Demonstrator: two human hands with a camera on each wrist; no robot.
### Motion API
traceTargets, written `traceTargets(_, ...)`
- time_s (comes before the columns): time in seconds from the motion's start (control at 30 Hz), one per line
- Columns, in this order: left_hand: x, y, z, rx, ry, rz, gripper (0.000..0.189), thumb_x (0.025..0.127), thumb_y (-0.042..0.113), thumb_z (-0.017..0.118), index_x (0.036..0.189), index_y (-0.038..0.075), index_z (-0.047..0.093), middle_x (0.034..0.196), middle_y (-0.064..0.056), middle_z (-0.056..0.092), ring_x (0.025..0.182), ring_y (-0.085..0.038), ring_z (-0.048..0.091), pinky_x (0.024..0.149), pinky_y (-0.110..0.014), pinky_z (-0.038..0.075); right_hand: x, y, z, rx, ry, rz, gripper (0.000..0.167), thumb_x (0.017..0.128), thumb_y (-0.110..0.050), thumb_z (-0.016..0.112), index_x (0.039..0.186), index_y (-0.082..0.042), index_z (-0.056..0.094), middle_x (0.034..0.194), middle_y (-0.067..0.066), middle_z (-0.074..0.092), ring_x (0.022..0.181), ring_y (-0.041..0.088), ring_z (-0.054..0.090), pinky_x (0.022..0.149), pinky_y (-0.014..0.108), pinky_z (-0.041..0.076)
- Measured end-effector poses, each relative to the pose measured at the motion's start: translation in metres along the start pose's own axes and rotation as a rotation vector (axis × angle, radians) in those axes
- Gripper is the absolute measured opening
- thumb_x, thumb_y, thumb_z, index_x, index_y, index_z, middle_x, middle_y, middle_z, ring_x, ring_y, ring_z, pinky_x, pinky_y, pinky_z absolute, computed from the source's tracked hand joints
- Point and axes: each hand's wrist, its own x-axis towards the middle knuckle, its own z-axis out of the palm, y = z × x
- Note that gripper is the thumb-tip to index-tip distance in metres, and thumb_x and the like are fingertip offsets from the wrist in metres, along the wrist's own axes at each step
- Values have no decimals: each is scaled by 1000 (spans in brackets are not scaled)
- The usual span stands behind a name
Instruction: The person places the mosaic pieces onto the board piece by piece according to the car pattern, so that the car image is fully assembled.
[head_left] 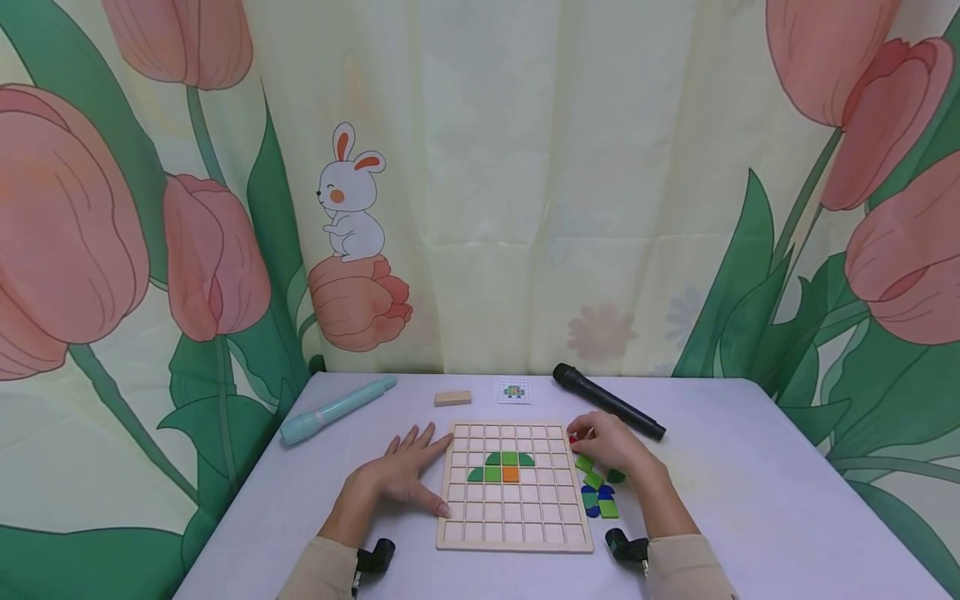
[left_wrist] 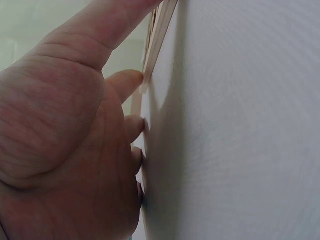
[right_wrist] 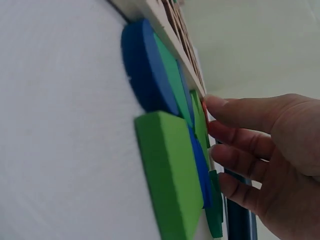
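A wooden grid board point(head_left: 487, 533) lies on the table, several green pieces and an orange square point(head_left: 511, 474) set in its upper cells. My left hand point(head_left: 401, 471) is spread at the board's left side, thumb on the lower edge and index fingertip near the top; the left wrist view shows these fingertips against the board's rim point(left_wrist: 161, 35). Beyond the board's right edge, my right hand point(head_left: 611, 442) pinches a small red piece point(head_left: 573, 439) between thumb and fingers. In the right wrist view the hand covers most of that red piece point(right_wrist: 204, 111).
Loose pieces lie right of the board, among them a light green square point(head_left: 608, 508) and a blue rounded piece point(right_wrist: 145, 70). Behind are a wooden block point(head_left: 453, 398), a pattern card point(head_left: 514, 392), a black microphone point(head_left: 611, 402) and a teal tube-shaped object point(head_left: 337, 410).
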Motion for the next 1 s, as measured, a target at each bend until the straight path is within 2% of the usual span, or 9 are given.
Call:
traceTargets(0.2, 2, -1, 0, 6, 1, -4, 125, 62, 72, 88, 165, 30, 30, 176, -14, 13, 163, -41, 3, 129, -65, 4, 1, 3, 1, 4, -8, 17, 14, 94, -11, 77, 107, -15, 78, 96, 1, 67, 84, 20, 57, 69, 31, 50)
traceTargets(0.5, 3, -1, 2, -2, 0, -4, 126, 62, 72, 88, 165, 30, 30, 176, -14, 12, 163, -41, 3, 129, -65, 4, -3, 3, 0, 17, -19, 18, 19, 95, -9, 75, 113, -15, 78, 97, 3, 65, 89, 21, 56, 70, 31, 50)
traceTargets(0.67, 3, -2, 3, -2, -5, -9, 125, 62, 72, 88, 165, 30, 30, 176, -14, 12, 163, -40, 3, 129, -64, 4, -2, 3, 0, 5, -16, -3, 13, 94, -7, 74, 105, -14, 74, 94, 3, 64, 85, 21, 56, 69, 32, 49)
traceTargets(0.83, 5, -3, 4, -3, 0, -11, 125, 62, 72, 88, 165, 31, 30, 176, -13, 12, 163, -40, 2, 129, -64, 3, -1, 2, -1, 24, 19, -3, 14, 92, -6, 77, 100, -14, 68, 92, 2, 65, 84, 21, 58, 72, 32, 50)
traceTargets(1.0, 6, -4, 5, -5, 2, -8, 126, 62, 72, 88, 165, 31, 30, 176, -13, 12, 163, -39, 2, 129, -64, 3, -2, 4, -4, 105, 66, -17, 12, 93, -6, 77, 101, -13, 72, 95, 4, 67, 86, 21, 58, 74, 31, 49)
